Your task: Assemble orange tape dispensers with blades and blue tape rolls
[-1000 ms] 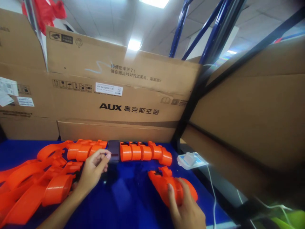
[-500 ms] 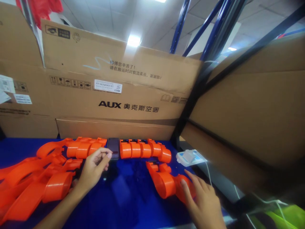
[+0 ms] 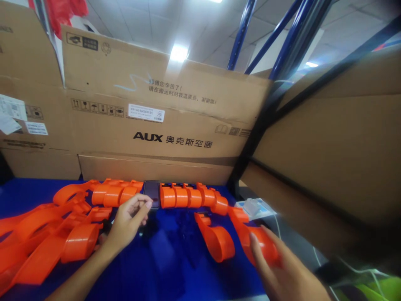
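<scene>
1. Clearly, the carton (image 3: 163, 121) behind the tabletop (image 3: 175, 267) bears "AUX" in bold black, with Chinese characters beside it, a second printed line of Chinese above, a row of handling symbols and a white label whose small print cannot be read.
2. More cartons (image 3: 328, 159) stand to the right, and blue rack posts (image 3: 241, 33) rise behind; a red bag (image 3: 62, 10) hangs at top left.
3. A row of orange parts (image 3: 194, 196) lies along the foot of the carton, its long axis running left to right, with a dark phone (image 3: 152, 192) set in the middle of the row.
4. The left hand (image 3: 128, 223) rests on the blue tabletop, fingers curled together, thumb and forefinger tip at the phone's lower edge; whether it grips anything I cannot tell.
5. A heap of orange shells (image 3: 46, 238) lies just left of that hand.
6. The right hand (image 3: 282, 271) lies with fingers spread apart over an orange shell (image 3: 260, 242), which points away and leftward toward the row.
7. Another shell (image 3: 216, 238) lies just left of it, open side up.
8. A white box (image 3: 255, 207) with a cable sits behind them.
</scene>
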`<move>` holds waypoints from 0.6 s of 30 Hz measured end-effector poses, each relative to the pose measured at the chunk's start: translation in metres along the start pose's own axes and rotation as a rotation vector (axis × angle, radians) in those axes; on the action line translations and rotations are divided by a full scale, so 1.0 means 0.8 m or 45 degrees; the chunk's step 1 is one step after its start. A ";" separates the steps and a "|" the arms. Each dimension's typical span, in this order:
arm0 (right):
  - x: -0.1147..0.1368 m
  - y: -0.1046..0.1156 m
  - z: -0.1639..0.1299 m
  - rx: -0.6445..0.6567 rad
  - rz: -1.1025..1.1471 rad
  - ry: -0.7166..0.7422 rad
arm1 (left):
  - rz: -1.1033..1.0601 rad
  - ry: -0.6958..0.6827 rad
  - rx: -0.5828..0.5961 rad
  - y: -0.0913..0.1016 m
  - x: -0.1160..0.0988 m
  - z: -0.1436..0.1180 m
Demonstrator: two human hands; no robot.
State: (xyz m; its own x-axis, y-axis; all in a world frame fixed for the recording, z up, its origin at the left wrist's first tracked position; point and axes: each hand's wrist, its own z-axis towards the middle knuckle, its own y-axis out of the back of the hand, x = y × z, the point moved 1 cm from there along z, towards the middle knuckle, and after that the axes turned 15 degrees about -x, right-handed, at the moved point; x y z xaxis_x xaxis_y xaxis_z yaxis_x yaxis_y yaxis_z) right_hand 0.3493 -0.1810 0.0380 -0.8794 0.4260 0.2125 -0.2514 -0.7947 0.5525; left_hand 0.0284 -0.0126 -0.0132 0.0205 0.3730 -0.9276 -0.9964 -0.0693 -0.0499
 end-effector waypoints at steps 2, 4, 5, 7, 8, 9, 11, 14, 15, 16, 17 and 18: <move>0.020 0.013 0.003 -0.281 0.151 0.083 | -0.028 0.003 0.030 0.001 -0.001 -0.002; 0.048 0.019 0.002 -0.435 0.385 0.232 | -0.055 0.005 0.082 0.002 -0.004 -0.005; 0.065 0.020 0.000 -0.466 0.502 0.315 | -0.066 0.007 0.111 0.003 -0.005 -0.007; 0.100 0.016 -0.006 -0.424 0.719 0.470 | -0.089 0.025 0.156 0.003 -0.009 -0.010; 0.119 0.012 -0.011 -0.395 0.836 0.554 | -0.111 0.046 0.164 0.002 -0.010 -0.011; 0.136 0.008 -0.016 -0.349 0.925 0.603 | -0.150 0.075 0.166 0.001 -0.011 -0.011; 0.169 -0.002 -0.026 -0.278 1.006 0.636 | -0.285 0.165 0.147 -0.003 -0.012 -0.011; 0.203 -0.016 -0.036 -0.102 1.122 0.624 | -0.551 0.386 0.061 -0.010 -0.009 -0.007; 0.209 -0.022 -0.038 0.006 1.209 0.639 | -0.617 0.461 0.016 -0.012 -0.009 -0.006; 0.213 -0.028 -0.038 0.103 1.317 0.647 | -0.666 0.521 -0.038 -0.012 -0.008 -0.004; 0.216 -0.035 -0.036 0.186 1.425 0.638 | -0.701 0.567 -0.086 -0.012 -0.008 -0.002; 0.216 -0.043 -0.034 0.242 1.519 0.594 | -0.731 0.602 -0.127 -0.011 -0.008 0.000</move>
State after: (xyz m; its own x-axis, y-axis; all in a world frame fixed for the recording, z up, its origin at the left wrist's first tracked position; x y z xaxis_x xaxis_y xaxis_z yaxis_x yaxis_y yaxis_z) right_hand 0.1948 -0.0918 0.0342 -0.5860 -0.7199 0.3719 0.8083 -0.4871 0.3307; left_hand 0.0372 -0.0148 -0.0067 0.5909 -0.0602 -0.8045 -0.8064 -0.0753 -0.5866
